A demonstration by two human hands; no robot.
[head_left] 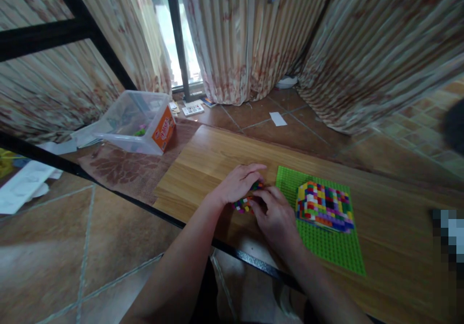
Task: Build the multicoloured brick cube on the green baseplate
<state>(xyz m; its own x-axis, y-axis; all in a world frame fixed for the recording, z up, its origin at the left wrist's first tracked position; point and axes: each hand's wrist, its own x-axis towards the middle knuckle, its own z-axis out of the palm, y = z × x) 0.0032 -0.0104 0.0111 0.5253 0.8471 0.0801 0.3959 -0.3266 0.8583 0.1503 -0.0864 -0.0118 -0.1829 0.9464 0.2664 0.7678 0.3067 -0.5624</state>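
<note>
Both my left hand [239, 184] and right hand [276, 217] are clamped on a small multicoloured plastic brick cluster [246, 202], just left of the green studded baseplate [326, 246]. Looks like I'm mid-assembly, pressing pieces together. Next it probably needs lining up squarely beside the multicoloured brick block [324, 205].

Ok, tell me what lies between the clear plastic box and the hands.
In the head view, only patterned brown cloth and bare wooden tabletop lie between the clear plastic box and the hands.
</note>
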